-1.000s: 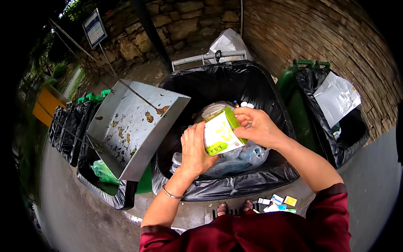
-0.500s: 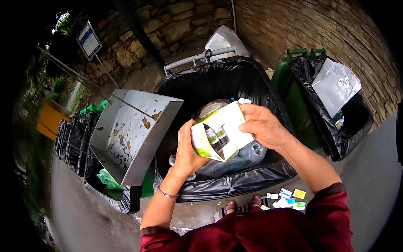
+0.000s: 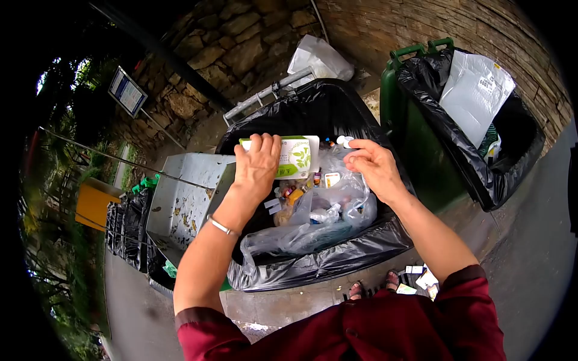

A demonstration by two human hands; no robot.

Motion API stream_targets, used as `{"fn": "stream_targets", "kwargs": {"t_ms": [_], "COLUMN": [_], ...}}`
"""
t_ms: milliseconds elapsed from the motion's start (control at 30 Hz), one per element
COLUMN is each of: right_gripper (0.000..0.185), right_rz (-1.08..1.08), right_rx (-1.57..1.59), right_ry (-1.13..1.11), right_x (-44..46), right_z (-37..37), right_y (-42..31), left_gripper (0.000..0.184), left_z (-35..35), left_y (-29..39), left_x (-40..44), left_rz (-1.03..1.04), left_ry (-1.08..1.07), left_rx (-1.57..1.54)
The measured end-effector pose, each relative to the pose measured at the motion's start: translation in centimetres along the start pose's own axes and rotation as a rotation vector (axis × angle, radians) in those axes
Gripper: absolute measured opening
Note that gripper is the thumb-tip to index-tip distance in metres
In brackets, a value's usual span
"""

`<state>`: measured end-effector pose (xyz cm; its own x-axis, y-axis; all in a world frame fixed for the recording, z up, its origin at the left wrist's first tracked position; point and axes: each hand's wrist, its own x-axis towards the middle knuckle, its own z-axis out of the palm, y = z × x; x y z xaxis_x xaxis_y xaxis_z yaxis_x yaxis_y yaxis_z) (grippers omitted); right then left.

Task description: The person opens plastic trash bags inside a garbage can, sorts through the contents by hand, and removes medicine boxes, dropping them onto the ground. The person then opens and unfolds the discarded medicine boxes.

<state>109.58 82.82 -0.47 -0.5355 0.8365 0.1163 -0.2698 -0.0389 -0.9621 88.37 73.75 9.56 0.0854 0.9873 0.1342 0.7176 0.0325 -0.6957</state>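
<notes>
My left hand [image 3: 259,165] grips a green-and-white carton [image 3: 296,157] printed with leaves, over the left back part of a large bin lined with a black bag [image 3: 271,274]. To its right, my right hand [image 3: 372,168] hovers over the bin with its fingers loosely bent and parted, and I see nothing in them. Close to those fingertips are small white round caps [image 3: 344,140]. Beneath both hands lies a clear plastic bag [image 3: 325,204] with several small bottles and packets in and around it.
A metal dustpan [image 3: 186,198] with dry leaves stands at the left. To the right is a green bin [image 3: 415,132] with a silver mailer [image 3: 475,90] in it. Several small boxes [image 3: 426,280] lie by my feet. A stone wall [image 3: 241,54] rises behind.
My right hand has let go of the carton. My left hand has carried it left and turned it, so a printed side shows instead of the open end with bottles. The view has shifted.
</notes>
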Motion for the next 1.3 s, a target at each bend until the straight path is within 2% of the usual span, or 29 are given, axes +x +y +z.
{"fn": "stream_targets", "kwargs": {"t_ms": [100,233,333,367,433,500,567,600,633,700,733,767,833,867,967,1000,1033,1100,1133,1167,1233,1300], "right_gripper": [0.031,0.029,0.027,0.025,0.023,0.022,0.020,0.019,0.019,0.019,0.018,0.017,0.015,0.014,0.014,0.015,0.016,0.017,0.016,0.016,0.017,0.018], "right_rz": [-0.028,-0.035,-0.090,-0.115,-0.140,-0.107,-0.086,-0.123,-0.126,-0.108,-0.069,-0.054,-0.167,-0.210,-0.134,-0.167,-0.247,-0.215,-0.220,-0.235,-0.110,-0.145], "right_rx": [0.022,-0.009,-0.085,-0.064,-0.064,-0.056,-0.041,-0.073,-0.092,-0.104,-0.101,-0.105,-0.168,-0.198,-0.207,-0.237,-0.243,-0.313,-0.370,-0.379,-0.328,-0.298], "right_ry": [0.015,-0.046,-0.078,-0.097,-0.095,-0.084,-0.106,-0.114,-0.122,-0.137,-0.128,-0.120,-0.092,-0.109,-0.100,-0.104,-0.045,-0.059,-0.059,-0.050,-0.073,-0.111], "right_x": [0.0,-0.5,-0.7,-0.8,-0.7,-0.9,-0.9,-0.8,-1.1,-1.2,-1.4,-1.0,-1.2,-1.4,-1.1,-1.3,-1.3,-1.1,-0.8,-0.2,0.6,1.2], "right_z": [-0.2,-0.3,-0.3,-0.3,-0.4,-0.4,0.0,-0.2,-0.1,-0.1,0.1,0.1,0.2,0.0,0.2,0.1,0.3,0.5,0.5,0.5,0.8,1.5], "right_y": [0.0,-0.6,-0.6,-0.7,-0.5,-0.5,-0.6,-0.8,-0.7,-0.9,-0.8,-1.0,-1.3,-0.9,-0.9,-0.9,-0.7,-0.4,-0.6,-0.7,0.7,1.7], "left_gripper": [0.057,0.055,0.051,0.047,0.041,0.039,0.044,0.046,0.044,0.042,0.044,0.044,0.041,0.039,0.037,0.033,0.033,0.066,0.082,0.085,0.087,0.087], "left_z": [0.3,-1.5,1.0,1.4,0.2,0.3,3.1,4.1,2.4,0.2,2.0,5.0,4.2,4.5,5.7,6.4,5.2,3.2,2.8,2.6,1.3,0.9], "left_y": [0.6,0.6,2.0,2.2,1.2,1.7,2.7,2.9,2.3,2.0,3.1,3.8,4.4,3.5,3.7,3.8,2.9,1.3,0.7,0.4,0.2,-0.3], "left_x": [2.4,4.7,5.3,6.0,6.2,5.7,5.4,6.2,5.8,5.1,3.8,2.9,3.3,2.7,1.8,1.3,2.9,1.2,0.9,0.0,-1.5,-2.9], "left_rz": [0.144,0.094,0.278,0.263,0.094,0.127,0.312,0.271,0.153,0.118,0.191,0.356,0.292,0.142,0.239,0.290,0.292,-0.008,-0.001,-0.023,-0.094,-0.139], "left_ry": [-0.086,-0.008,-0.187,-0.322,-0.041,-0.021,-0.354,-0.506,-0.293,-0.109,-0.070,-0.218,-0.420,-0.166,-0.267,-0.332,-0.306,-0.233,-0.265,-0.251,-0.210,-0.181], "left_rx": [0.315,0.384,0.492,0.415,0.404,0.444,0.483,0.423,0.406,0.424,0.552,0.516,0.344,0.313,0.364,0.279,0.285,0.026,0.007,-0.068,-0.221,-0.319]}}
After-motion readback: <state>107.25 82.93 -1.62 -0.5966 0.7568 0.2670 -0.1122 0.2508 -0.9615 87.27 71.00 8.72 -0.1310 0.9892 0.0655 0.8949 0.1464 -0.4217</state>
